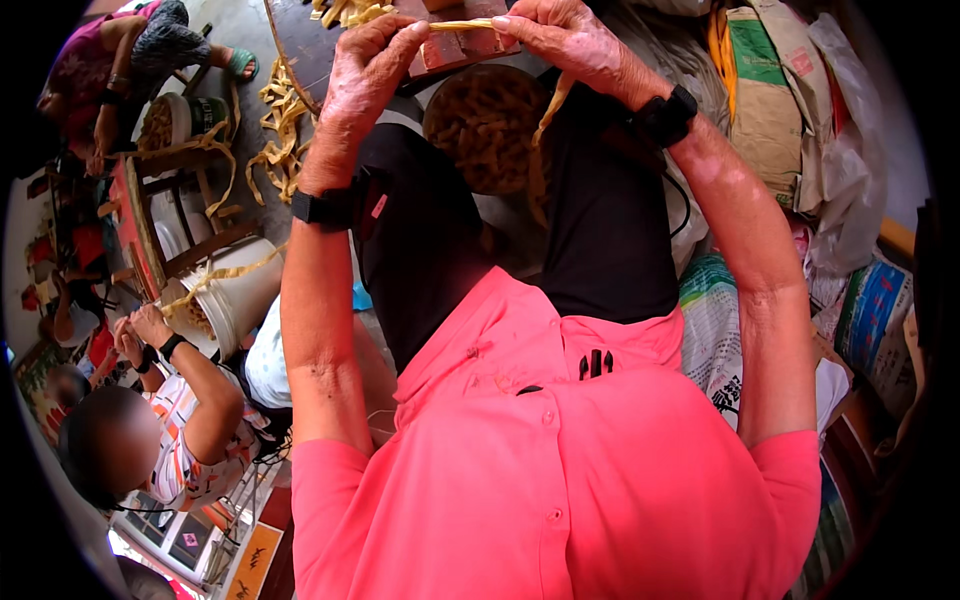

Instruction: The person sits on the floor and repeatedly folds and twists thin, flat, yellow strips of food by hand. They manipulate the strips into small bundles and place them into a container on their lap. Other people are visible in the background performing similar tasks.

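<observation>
A yellowish twisted strip of plant fibre or husk (461, 25) is stretched between my two hands at the top of the view. My left hand (379, 64) pinches one end between thumb and finger. The other end is pinched by my right hand (559, 34). Just under the strip is a reddish wooden block or board (454, 52). A round container of short tan pieces (487, 127) stands below it, between my knees. A flat yellowish strip (549, 124) hangs below my right hand, beside the container.
Loose strips (281, 139) lie on the floor at the left. Near them are a wooden stool frame (146, 217), a white bucket (244, 289) and a co-worker handling a strip. Another person sits at the upper left. Paper sacks (765, 127) and plastic bags are heaped at the right.
</observation>
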A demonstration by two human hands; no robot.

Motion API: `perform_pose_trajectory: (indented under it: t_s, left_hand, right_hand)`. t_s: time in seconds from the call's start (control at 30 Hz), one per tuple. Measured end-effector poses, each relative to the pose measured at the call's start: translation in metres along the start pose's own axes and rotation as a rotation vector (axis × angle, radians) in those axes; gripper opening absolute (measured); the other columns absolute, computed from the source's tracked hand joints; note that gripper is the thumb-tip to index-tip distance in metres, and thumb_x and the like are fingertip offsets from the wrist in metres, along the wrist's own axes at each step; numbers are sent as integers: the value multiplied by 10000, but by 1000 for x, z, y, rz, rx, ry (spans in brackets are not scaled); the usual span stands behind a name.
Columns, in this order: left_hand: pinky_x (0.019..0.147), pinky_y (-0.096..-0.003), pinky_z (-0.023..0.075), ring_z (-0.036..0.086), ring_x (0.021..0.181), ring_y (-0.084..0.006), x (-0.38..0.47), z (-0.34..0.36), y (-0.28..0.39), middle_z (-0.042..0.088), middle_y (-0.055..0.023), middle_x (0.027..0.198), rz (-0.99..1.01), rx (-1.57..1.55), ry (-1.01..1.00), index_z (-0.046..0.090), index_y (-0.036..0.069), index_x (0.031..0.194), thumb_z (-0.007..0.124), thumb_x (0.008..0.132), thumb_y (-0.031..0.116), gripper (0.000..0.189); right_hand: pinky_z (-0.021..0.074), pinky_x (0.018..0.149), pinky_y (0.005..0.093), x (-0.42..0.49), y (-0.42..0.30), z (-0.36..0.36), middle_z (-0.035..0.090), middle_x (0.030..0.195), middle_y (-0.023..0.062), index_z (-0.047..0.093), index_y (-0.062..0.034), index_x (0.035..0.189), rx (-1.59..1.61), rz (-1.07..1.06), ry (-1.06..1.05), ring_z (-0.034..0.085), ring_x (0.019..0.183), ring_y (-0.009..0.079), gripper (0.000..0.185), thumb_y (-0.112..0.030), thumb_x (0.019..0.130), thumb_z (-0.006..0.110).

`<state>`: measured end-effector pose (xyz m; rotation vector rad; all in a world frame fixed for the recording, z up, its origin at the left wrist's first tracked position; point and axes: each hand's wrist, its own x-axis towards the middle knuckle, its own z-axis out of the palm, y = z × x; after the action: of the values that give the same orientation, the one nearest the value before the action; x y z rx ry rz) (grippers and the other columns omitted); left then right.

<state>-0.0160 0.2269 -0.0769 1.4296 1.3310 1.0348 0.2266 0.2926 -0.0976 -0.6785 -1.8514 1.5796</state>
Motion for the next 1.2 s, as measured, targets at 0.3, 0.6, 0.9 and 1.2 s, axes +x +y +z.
perform_pose_trajectory:
  t_s: [0.3,0.6,0.9,1.2]
  left_hand:
    - [544,-154,349,463,641,-3,7,2,-8,557,75,762,-131,-133,59,674,12,1033,661,932,254,262]
    - [529,-202,370,464,591,-35,0,0,-34,534,49,663,-152,-74,118,651,-30,866,595,966,245,298]
    - [510,-250,369,440,561,-66,-40,18,-26,484,16,606,-188,99,-28,620,-27,868,565,977,314,362]
    - [779,-366,488,620,868,-271,-72,36,-26,633,-158,987,-147,472,-240,527,-14,1212,564,956,223,350]
  right_hand:
    - [407,572,234,10,17,-4,527,632,-42,695,-27,834,33,56,8,457,604,41,291,-260,969,586]
    - [326,514,250,-4,33,-13,448,593,-60,646,-19,743,-148,147,85,379,562,39,326,-262,954,594]
    - [262,488,223,-56,-31,10,400,590,-76,646,-29,773,-38,144,86,337,558,17,318,-268,974,587]
    - [315,481,299,-136,-78,64,394,577,52,571,14,784,-75,135,-28,364,513,122,241,-143,966,576]
